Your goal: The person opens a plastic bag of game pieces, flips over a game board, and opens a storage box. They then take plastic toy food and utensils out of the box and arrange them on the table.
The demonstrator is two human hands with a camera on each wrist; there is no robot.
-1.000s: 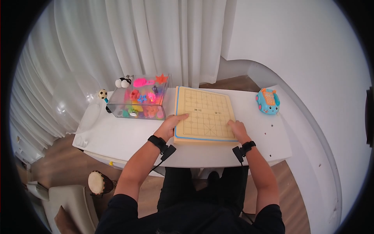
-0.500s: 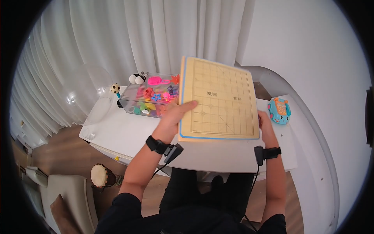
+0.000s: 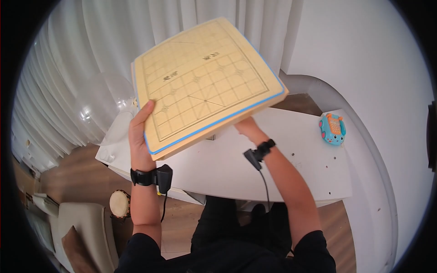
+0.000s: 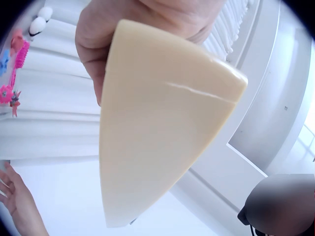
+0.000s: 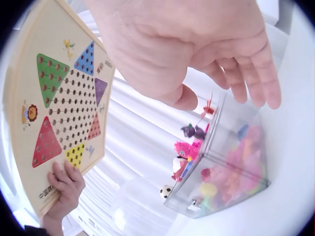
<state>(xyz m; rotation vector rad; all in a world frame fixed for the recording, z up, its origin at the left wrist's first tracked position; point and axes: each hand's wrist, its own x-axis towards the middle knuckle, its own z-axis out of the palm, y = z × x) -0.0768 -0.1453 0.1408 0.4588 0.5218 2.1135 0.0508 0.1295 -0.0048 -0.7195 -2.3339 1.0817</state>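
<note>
A wooden game board (image 3: 200, 82) is up off the table and tilted, a xiangqi grid with a blue border on its upper face. My left hand (image 3: 140, 136) grips its left edge, thumb on top and fingers underneath. In the right wrist view the board's underside (image 5: 74, 110) carries a coloured Chinese checkers star, with the left hand's fingers (image 5: 66, 182) against it. The board's pale side (image 4: 152, 128) fills the left wrist view. My right hand (image 5: 197, 54) is apart from the board, its fingers extended, near a clear toy box (image 5: 221, 172).
The white table (image 3: 300, 168) spreads below, a blue toy phone (image 3: 332, 129) at its right end. Small toys sit on and in the clear box, which the board mostly hides in the head view. A transparent balloon (image 3: 102, 104) is at the left; a drum (image 3: 119, 204) stands on the floor.
The board has risen off the table, swung left and tilted. My right hand has let go of its right edge and moved left beneath it; my left hand has kept hold.
</note>
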